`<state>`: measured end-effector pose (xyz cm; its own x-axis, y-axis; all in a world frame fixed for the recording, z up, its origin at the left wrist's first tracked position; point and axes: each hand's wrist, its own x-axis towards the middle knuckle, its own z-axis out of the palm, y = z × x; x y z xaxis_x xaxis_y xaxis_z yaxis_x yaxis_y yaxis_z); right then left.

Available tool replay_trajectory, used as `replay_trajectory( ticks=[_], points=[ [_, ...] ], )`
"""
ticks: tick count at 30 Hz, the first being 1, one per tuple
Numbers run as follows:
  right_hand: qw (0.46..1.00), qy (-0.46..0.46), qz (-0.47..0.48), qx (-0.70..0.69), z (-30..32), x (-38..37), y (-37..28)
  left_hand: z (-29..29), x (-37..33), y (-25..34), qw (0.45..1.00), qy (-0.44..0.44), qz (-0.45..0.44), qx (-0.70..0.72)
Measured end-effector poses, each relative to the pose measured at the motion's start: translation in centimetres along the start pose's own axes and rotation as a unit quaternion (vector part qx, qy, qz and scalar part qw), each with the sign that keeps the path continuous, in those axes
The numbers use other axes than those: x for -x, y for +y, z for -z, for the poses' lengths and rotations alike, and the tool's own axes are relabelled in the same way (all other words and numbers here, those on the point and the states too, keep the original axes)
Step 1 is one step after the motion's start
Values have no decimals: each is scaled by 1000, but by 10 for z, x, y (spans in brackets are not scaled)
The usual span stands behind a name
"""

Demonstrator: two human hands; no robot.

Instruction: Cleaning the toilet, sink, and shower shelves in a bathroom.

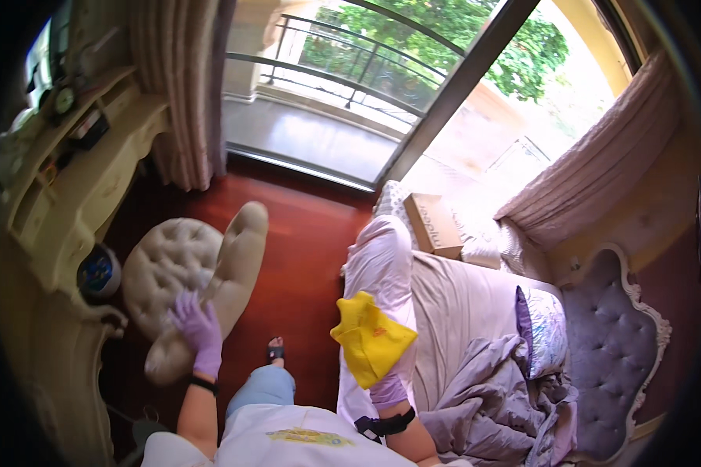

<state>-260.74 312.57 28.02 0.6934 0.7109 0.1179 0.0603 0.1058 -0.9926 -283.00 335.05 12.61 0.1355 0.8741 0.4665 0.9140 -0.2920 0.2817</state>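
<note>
My left hand (198, 325), in a purple glove, reaches to a beige tufted chair (175, 257). Its fingers are spread against the padded seat, near the lower end of the curved backrest. A yellow cloth (371, 336) is in my right hand (387, 391), whose purple glove shows mainly at the wrist. The cloth hides the fingers of that hand. It hangs over the near edge of the bed (459, 300), in front of a pale pink sheet.
On the left stands a cream desk (93, 210) with shelves, and a round bin (99, 272) beside the chair. Dark red wooden floor (300, 241) runs between chair and bed. A cardboard box (432, 226), crumpled grey bedding (483, 389) and a pillow (544, 331) lie rightward.
</note>
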Motion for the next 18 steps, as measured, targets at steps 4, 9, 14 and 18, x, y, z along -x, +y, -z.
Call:
replay_trajectory(
  ticks=[4, 9, 14, 18],
  points=[
    [988, -36, 52, 144, 3, -103, 33, 14, -20, 18, 998, -40, -8, -55],
    [792, -123, 249, 544, -45, -218, 9, 8, -29, 25, 990, -63, 24, -122],
    [659, -213, 241, 680, -52, -315, 84, -13, -30, 26, 984, -36, 6, -175],
    [574, -220, 280, 737, -59, -416, 116, -11, -54, 43, 972, 2, 35, -234]
  ],
)
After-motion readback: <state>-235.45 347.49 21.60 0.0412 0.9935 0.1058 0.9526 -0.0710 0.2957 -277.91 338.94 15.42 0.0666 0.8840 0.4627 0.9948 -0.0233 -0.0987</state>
